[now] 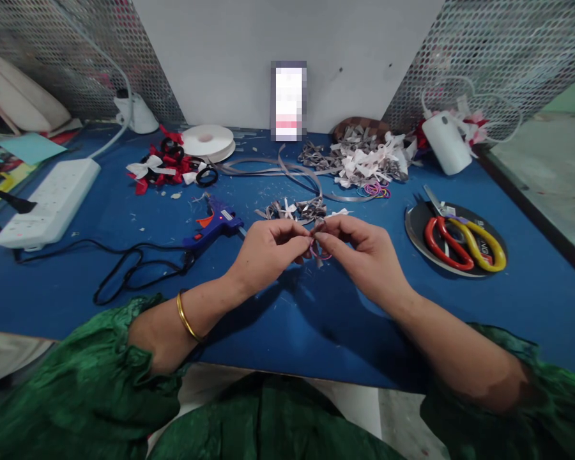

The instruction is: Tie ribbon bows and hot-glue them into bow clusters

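Over the blue table, my left hand (271, 252) and my right hand (368, 255) meet, thumbs and fingertips pinched together. Between them is a small pink hair elastic (322, 257) with a bit of grey ribbon (319, 225) at its top; my fingers hide much of both. Just beyond my fingertips lies a small heap of grey and white ribbon bows (292, 209). Left of my left hand, a blue glue gun (219, 218) with an orange trigger rests on its side, its nozzle end pointing away.
Scissors (453, 243) with red and yellow handles lie on a round black disc (416, 220) at right. Behind are a bow pile (371, 160), loose elastics (376, 190), grey ribbon (263, 171) and a white spool (211, 145). The glue gun's cord runs toward a power strip (52, 201).
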Tool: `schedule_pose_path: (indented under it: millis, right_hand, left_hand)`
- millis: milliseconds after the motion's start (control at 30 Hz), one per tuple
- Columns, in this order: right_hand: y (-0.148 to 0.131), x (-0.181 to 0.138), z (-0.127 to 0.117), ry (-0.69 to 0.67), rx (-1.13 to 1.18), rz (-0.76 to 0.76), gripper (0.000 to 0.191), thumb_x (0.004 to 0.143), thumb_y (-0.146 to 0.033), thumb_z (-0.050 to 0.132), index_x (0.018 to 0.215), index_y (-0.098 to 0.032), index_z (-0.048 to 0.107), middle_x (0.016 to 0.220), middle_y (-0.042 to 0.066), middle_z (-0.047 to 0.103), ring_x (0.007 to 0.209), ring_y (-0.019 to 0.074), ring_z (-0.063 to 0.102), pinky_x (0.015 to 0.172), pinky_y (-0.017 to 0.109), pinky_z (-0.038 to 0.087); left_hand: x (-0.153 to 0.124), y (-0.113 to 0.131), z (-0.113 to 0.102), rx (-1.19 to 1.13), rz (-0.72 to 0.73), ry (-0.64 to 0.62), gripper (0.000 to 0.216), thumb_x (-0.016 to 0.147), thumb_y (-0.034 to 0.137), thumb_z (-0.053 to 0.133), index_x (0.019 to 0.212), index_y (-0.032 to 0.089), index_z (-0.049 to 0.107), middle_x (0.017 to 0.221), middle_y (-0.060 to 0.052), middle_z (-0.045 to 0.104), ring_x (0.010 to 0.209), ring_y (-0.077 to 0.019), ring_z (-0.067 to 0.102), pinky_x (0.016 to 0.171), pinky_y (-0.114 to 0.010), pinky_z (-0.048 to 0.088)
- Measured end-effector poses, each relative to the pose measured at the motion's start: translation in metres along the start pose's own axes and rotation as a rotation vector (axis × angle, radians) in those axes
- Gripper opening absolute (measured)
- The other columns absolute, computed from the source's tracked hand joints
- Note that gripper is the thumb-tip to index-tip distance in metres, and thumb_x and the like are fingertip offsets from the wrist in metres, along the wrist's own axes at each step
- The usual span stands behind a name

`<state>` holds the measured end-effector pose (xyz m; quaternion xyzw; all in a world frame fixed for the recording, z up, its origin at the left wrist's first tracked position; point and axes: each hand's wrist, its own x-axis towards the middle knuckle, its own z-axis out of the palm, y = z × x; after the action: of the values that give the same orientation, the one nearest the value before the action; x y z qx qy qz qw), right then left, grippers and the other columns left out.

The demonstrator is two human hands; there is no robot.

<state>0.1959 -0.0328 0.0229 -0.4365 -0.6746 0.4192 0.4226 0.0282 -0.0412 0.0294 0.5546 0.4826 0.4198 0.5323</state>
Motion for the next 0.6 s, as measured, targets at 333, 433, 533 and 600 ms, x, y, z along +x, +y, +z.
schedule_pose_path:
  millis: [333,433,533,600]
  right_hand:
    - [0.0001,-0.0004,-0.0008,0.034,0.024,0.06,0.02,0.085,-0.027,0.061,0.067,-0.017,0.061,0.064,-0.001,0.057,0.063,0.0122,0.051,0.061,0.027,0.04]
    - [-0.0003,-0.0008,-0.0002,0.04,-0.022,0.046,0.019,0.085,-0.026,0.06,0.069,-0.017,0.061,0.063,-0.001,0.057,0.061,0.0118,0.05,0.059,0.027,0.039]
    - [-0.0002,-0.0009,0.0004,0.041,-0.067,0.011,0.019,0.085,-0.026,0.06,0.068,-0.018,0.06,0.063,-0.001,0.056,0.061,0.0117,0.05,0.059,0.027,0.038]
    - [-0.0003,-0.001,0.0008,0.035,-0.092,-0.023,0.02,0.085,-0.024,0.06,0.066,-0.018,0.059,0.063,-0.001,0.056,0.062,0.0116,0.049,0.06,0.027,0.038]
  left_hand:
    - [0.0002,-0.0001,-0.0028,0.011,0.057,0.053,0.013,0.078,0.024,0.06,0.081,0.015,0.07,0.069,-0.001,0.068,0.064,-0.012,0.061,0.062,-0.023,0.049]
    - [0.0008,-0.0009,-0.0021,0.034,0.079,0.052,0.012,0.075,0.024,0.064,0.082,0.015,0.069,0.075,-0.002,0.069,0.069,-0.0128,0.063,0.065,-0.024,0.05]
    - [0.0014,-0.0023,-0.0015,0.051,0.089,0.05,0.011,0.074,0.024,0.065,0.08,0.015,0.067,0.074,-0.002,0.068,0.068,-0.0133,0.063,0.066,-0.025,0.051]
    - [0.0017,-0.003,-0.0016,0.059,0.094,0.047,0.009,0.074,0.023,0.066,0.078,0.015,0.066,0.072,-0.001,0.067,0.066,-0.0132,0.062,0.065,-0.026,0.051]
